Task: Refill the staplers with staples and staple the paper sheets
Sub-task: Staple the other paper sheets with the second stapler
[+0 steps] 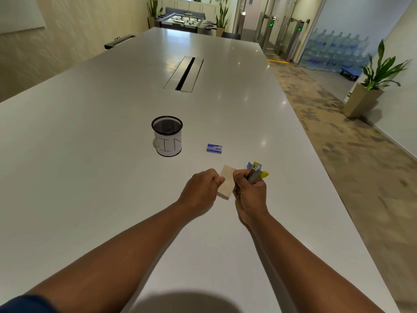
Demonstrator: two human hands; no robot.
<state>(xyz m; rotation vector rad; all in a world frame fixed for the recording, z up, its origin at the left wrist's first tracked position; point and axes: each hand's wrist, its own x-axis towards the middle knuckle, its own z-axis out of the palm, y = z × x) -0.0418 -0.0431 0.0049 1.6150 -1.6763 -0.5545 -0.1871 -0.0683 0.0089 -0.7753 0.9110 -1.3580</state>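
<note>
White and glossy, the worktop (94,154) fills most of your view, long and wide, with a cable slot (184,74) set into its middle farther out. Past its far end stands a foosball table (186,21) between potted plants, and along the right side, beyond the patterned carpet, a tall potted plant (370,86) sits near stacked water bottles (334,50).

Ahead and left of your hands stands a black mesh cup (167,136), upright, wrapped in a white label with hand-drawn letters. To its right, well apart from it, a small blue staple box (214,148) lies flat on the worktop.

Your left hand (200,190) has its fingers curled, pinching the left edge of a small cream paper stack (226,185), which sits tilted between your two hands. Your right hand (250,195) grips the yellow stapler (257,173), its fingers wrapped round the body; the stapler's grey metal part and yellow end stick out above the fist, pointing away from you. Something blue shows just behind the stapler, too hidden to identify. Your right thumb touches the paper stack's right edge, so stapler and paper are just beside each other, nearer to you than the staple box.
</note>
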